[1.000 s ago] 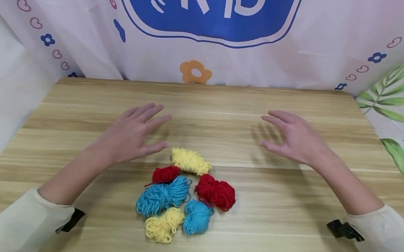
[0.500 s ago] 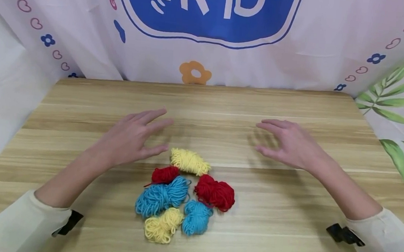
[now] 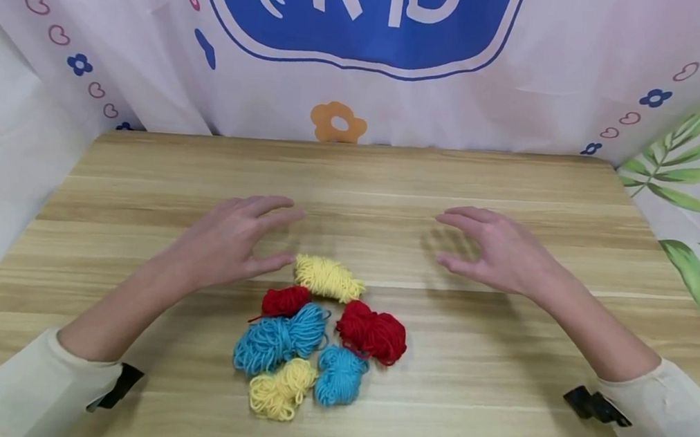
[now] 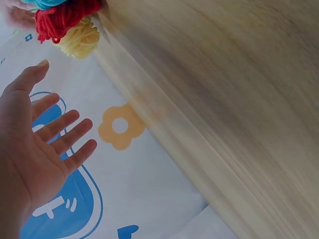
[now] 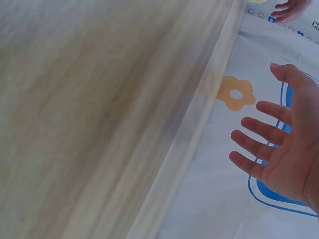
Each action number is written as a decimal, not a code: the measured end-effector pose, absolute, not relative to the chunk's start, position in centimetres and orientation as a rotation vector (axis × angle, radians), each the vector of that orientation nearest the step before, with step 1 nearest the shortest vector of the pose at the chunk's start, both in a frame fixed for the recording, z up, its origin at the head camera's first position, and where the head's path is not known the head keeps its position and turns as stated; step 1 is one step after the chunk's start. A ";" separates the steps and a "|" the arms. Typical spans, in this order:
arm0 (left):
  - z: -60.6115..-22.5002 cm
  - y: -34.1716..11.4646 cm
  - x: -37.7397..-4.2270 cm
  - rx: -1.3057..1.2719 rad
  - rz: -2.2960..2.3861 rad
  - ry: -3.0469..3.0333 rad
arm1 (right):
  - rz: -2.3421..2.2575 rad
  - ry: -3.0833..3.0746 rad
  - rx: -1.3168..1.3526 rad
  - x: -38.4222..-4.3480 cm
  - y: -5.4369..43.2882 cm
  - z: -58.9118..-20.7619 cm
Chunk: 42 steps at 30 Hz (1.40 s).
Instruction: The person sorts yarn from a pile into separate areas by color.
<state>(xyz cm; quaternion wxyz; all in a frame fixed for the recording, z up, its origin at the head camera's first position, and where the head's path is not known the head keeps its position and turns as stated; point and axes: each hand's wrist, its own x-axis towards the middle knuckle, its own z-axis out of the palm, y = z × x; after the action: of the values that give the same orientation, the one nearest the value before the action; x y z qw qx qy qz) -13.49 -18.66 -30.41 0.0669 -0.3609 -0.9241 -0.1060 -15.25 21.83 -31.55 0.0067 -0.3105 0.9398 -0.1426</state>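
Several small yarn bundles lie grouped on the wooden table. At the back of the group is a yellow yarn bundle, and another yellow bundle is at the front. A small red bundle touches the larger blue bundle on the left. To the right are a red bundle and a smaller blue bundle. My left hand, fingers relaxed and holding nothing, is over the table, its thumb nearest the back yellow bundle. My right hand, also relaxed, hovers farther right, apart from the yarn.
A white printed cloth with a blue sign and an orange flower hangs along the table's back edge. Leaf-patterned fabric is at the right. A black strap sits under the right sleeve, another under the left.
Both hands have drifted slightly inward, toward each other, and a little closer to me. The fingers have bent somewhat. The yarn bundles stay where they were.
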 end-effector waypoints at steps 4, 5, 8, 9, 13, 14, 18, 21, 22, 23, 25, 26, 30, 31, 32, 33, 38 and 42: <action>-30.3 -18.5 -13.3 -1.087 -0.321 -2.800 | -0.443 2.943 -0.991 -15.1 21.6 -31.5; -30.2 -18.5 -13.2 -1.088 -0.325 -2.802 | -0.445 2.942 -0.996 -15.0 21.5 -31.5; -30.1 -18.5 -13.0 -1.100 -0.332 -2.802 | -0.450 2.941 -1.008 -14.9 21.4 -31.5; -30.1 -18.4 -13.0 -1.106 -0.335 -2.799 | -0.452 2.942 -1.010 -14.8 21.4 -31.5; -30.0 -18.3 -12.8 -1.124 -0.340 -2.784 | -0.453 2.949 -1.017 -14.6 21.2 -31.5; -30.0 -18.3 -12.8 -1.130 -0.339 -2.777 | -0.450 2.950 -1.022 -14.6 21.2 -31.5; -29.9 -18.2 -12.7 -1.150 -0.337 -2.756 | -0.414 2.964 -1.069 -14.4 21.0 -31.6; -29.8 -18.2 -12.6 -1.176 -0.329 -2.731 | -0.356 2.984 -1.142 -14.4 20.8 -31.8; -29.8 -18.2 -12.5 -1.186 -0.328 -2.724 | -0.328 2.990 -1.165 -14.3 20.8 -31.8; -29.8 -18.1 -12.5 -1.195 -0.331 -2.720 | -0.298 2.994 -1.188 -14.3 20.7 -31.9; -29.8 -18.1 -12.4 -1.207 -0.336 -2.723 | -0.243 2.997 -1.224 -14.2 20.6 -31.9; -29.8 -18.0 -12.3 -1.211 -0.343 -2.731 | -0.216 2.997 -1.233 -14.2 20.6 -31.9; -29.7 -17.8 -12.1 -1.202 -0.372 -2.774 | -0.159 2.995 -1.258 -13.9 20.3 -31.9; -29.7 -17.8 -12.0 -1.199 -0.382 -2.784 | -0.156 2.996 -1.267 -13.9 20.2 -31.9; -29.7 -17.8 -12.0 -1.200 -0.391 -2.792 | -0.155 3.000 -1.276 -13.9 20.2 -31.9; -29.7 -17.7 -12.0 -1.202 -0.402 -2.798 | -0.157 3.002 -1.283 -13.9 20.1 -31.9; -29.6 -17.4 -11.9 -1.230 -0.454 -2.815 | -0.217 2.999 -1.301 -13.9 20.0 -32.1; -29.7 -17.3 -11.8 -1.243 -0.495 -2.827 | -0.312 2.975 -1.272 -13.9 19.8 -32.2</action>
<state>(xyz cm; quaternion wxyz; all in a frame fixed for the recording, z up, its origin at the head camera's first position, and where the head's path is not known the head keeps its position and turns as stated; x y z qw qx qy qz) -11.84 -17.25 -29.66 0.0069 -0.3973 -0.9039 -0.1582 -13.93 19.82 -32.23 -0.0545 -0.3908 0.9138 -0.0959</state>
